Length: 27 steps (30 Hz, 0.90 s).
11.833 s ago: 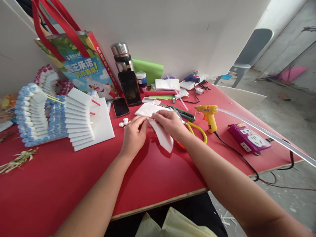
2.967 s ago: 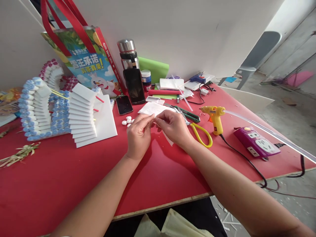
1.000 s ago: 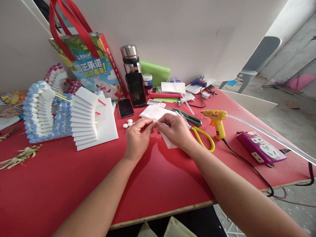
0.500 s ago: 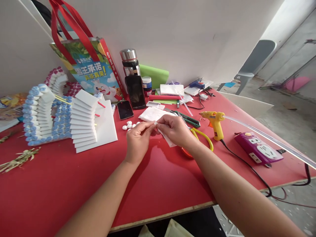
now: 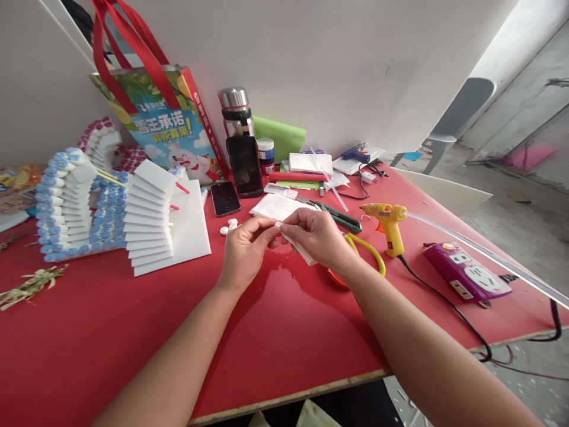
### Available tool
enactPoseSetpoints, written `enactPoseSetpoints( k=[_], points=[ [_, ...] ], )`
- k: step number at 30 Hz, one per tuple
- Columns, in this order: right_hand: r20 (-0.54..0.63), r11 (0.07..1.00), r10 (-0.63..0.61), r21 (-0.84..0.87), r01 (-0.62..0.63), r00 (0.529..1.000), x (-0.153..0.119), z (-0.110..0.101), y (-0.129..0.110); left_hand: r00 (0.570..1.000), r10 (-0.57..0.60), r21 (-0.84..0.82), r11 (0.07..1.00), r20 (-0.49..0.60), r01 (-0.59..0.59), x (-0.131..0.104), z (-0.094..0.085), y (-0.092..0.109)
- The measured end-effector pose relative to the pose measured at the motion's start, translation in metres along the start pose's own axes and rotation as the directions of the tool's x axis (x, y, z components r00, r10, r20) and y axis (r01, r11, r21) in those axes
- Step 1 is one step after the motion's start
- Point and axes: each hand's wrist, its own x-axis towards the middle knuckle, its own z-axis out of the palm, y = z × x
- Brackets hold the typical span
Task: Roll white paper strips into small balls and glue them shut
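Both my hands meet over the middle of the table, pinching a thin white paper strip [image 5: 303,251]. My left hand [image 5: 243,254] is closed, thumb and forefinger at the strip's upper end, where a small white rounded bit shows. My right hand [image 5: 319,238] grips the same strip, whose loose end hangs below its fingers. Just left of my left hand lie several small white paper balls [image 5: 230,226], partly covered by it. Behind my fingers rests a stack of white paper [image 5: 272,205]. Beside my right wrist are yellow-and-orange handles [image 5: 379,258], partly hidden by my forearm.
A yellow glue gun [image 5: 390,228] and purple power strip [image 5: 469,270] lie right, with a trailing cord. White folded-looking models [image 5: 149,219] stand left. Behind are a phone [image 5: 225,198], a black upright device [image 5: 244,167], a flask [image 5: 234,107], a bag [image 5: 171,127] and a green cutter [image 5: 342,218].
The white bit between my fingertips shows more plainly now. My left hand has shifted slightly left and covers more of the small balls. Both hands still pinch the strip.
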Motion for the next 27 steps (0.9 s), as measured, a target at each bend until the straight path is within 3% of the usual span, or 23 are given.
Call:
enactPoseSetpoints(
  k=[6,10,13,15,17,20,22,27],
  points=[
    [-0.026,0.977,-0.113,-0.184,0.107,0.993,-0.005,0.000,-0.005,0.997,0.057,0.065,0.996,0.060,-0.061,0.002,-0.004,-0.003],
    [-0.028,0.970,-0.123,-0.216,0.114,0.992,-0.006,0.000,-0.005,0.991,0.092,0.103,0.989,0.095,-0.101,0.005,-0.008,-0.004],
    [0.000,0.990,-0.068,-0.128,0.067,0.998,-0.004,0.002,-0.004,0.983,0.118,0.112,0.985,0.139,-0.134,0.007,-0.010,-0.004],
    [0.047,0.996,0.040,0.081,-0.043,0.998,-0.001,0.001,-0.003,0.980,0.149,0.132,0.977,0.133,-0.167,0.008,-0.012,-0.003],
    [0.154,0.902,0.199,0.356,-0.242,0.968,0.003,-0.001,-0.002,0.982,0.159,0.151,0.973,0.098,-0.173,0.008,-0.012,-0.001],
    [0.394,0.634,0.322,0.585,-0.505,0.861,0.007,-0.006,0.000,0.988,0.142,0.174,0.973,0.065,-0.152,0.006,-0.013,0.001],
    [0.480,0.540,0.308,0.623,-0.566,0.822,0.008,-0.008,-0.001,0.989,0.133,0.177,0.974,0.063,-0.142,0.006,-0.013,0.002],
    [0.521,0.483,0.237,0.669,-0.565,0.820,0.004,-0.008,-0.002,0.983,0.162,0.180,0.968,0.085,-0.176,0.006,-0.013,0.001]
  ],
)
